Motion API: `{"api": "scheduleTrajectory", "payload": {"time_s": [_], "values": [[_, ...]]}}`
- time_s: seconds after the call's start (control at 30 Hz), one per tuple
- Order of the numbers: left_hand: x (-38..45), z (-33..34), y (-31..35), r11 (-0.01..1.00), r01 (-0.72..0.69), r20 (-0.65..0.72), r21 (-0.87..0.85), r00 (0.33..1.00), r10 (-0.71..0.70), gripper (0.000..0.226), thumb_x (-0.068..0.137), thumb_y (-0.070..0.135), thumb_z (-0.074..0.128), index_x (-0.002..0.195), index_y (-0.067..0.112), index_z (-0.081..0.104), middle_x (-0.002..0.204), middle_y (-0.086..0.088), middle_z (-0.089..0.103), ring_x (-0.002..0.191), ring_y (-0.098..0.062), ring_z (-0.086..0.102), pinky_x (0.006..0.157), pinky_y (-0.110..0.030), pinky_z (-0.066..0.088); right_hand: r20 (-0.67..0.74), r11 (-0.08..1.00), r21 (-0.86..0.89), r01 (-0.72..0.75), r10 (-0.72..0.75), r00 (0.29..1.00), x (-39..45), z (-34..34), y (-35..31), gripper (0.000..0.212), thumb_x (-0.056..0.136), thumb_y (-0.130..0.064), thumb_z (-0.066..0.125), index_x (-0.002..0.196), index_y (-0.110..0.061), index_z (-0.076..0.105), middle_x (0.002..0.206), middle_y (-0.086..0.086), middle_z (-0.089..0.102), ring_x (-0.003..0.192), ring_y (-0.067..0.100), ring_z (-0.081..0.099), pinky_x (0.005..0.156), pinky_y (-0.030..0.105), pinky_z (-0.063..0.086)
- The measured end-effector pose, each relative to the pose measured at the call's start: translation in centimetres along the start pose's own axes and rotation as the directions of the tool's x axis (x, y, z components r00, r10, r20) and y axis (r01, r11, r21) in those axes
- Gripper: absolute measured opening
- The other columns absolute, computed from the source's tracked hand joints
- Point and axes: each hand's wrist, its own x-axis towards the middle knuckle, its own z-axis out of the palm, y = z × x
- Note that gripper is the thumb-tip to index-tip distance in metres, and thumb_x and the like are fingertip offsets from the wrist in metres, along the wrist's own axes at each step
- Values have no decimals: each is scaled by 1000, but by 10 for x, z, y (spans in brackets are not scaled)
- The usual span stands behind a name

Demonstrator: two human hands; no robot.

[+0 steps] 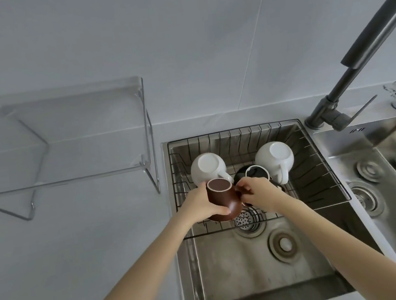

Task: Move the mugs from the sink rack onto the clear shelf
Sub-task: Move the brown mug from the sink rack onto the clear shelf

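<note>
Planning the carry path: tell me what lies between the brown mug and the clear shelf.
Head view: only bare grey counter and the sink's left rim between brown mug and clear shelf.

The wire rack carries 2 upturned white mugs and 1 black mug.

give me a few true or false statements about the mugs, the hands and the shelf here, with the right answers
1. Both hands hold the brown mug: the left hand on its body, the right hand at its handle. True.
2. A mug already stands on the clear shelf. False: the shelf holds nothing.
3. The two white mugs sit upside down in the sink rack. True.
4. The black mug sits on the counter. False: it is in the rack.
5. The faucet stands left of the rack. False: it is right.
</note>
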Motion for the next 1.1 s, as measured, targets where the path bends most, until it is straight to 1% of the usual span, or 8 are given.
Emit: {"api": "scheduleTrajectory", "payload": {"time_s": [0.13,0.27,0.57,0.67,0.8,0.93,1.0,1.1], "values": [[4,2,-6,999,42,-16,-28,999,-43,80,56,35,80,127,24,45,124,1,61,115,-19,54,90,-27,44,-40,1000,-17,-26,25,999,4,1,3,20,80,-8,54,97,-2,63,79,10,62,76,23,55,64,28,39],[4,1,-6,998,22,-43,-59,999,-25,72,57,30,82,121,23,51,121,0,62,112,-18,54,87,-25,42,-61,999,12,-38,38,997,6,0,4,14,79,-7,57,86,4,60,73,11,58,70,23,51,57,27,37],[-5,-23,13,995,-55,-46,-87,998,51,70,54,32,83,118,22,56,117,3,63,107,-13,54,84,-23,42,-94,999,-22,38,-40,995,-14,-39,-21,16,81,-13,64,91,-2,66,93,18,71,88,30,63,82,37,50],[-20,-51,35,988,-140,-129,-68,983,130,71,53,32,84,117,23,55,111,7,61,104,-13,55,83,-24,41,-176,995,-17,102,-103,979,-29,-67,-45,14,79,-13,67,92,-7,68,89,11,73,85,26,66,78,32,52],[-53,-101,63,964,-261,-263,-48,935,239,70,50,33,85,114,22,58,109,6,65,100,-13,59,80,-23,45,-310,974,33,225,-204,929,-48,-106,-96,12,72,-5,72,84,-4,69,86,20,74,80,29,67,79,38,52],[-88,-162,75,942,-333,-393,-37,872,293,68,48,31,86,110,24,59,99,12,63,91,-5,58,74,-16,46,-392,926,32,377,-336,857,-59,-132,-160,11,70,-5,74,76,-13,70,72,12,70,62,8,62,66,17,48],[-99,-189,70,937,-346,-450,-34,843,295,75,39,37,85,108,26,60,103,10,67,97,-9,61,84,-28,52,-409,902,36,430,-379,830,-56,-134,-189,11,69,-6,75,73,-15,71,71,11,70,59,5,60,64,12,47],[-113,-225,54,946,-322,-533,-31,806,257,82,28,42,81,105,28,59,107,6,68,101,-13,62,90,-37,52,-411,873,22,487,-436,801,-45,-126,-231,13,69,-7,76,81,-5,72,74,14,70,68,18,60,63,18,46]]}}
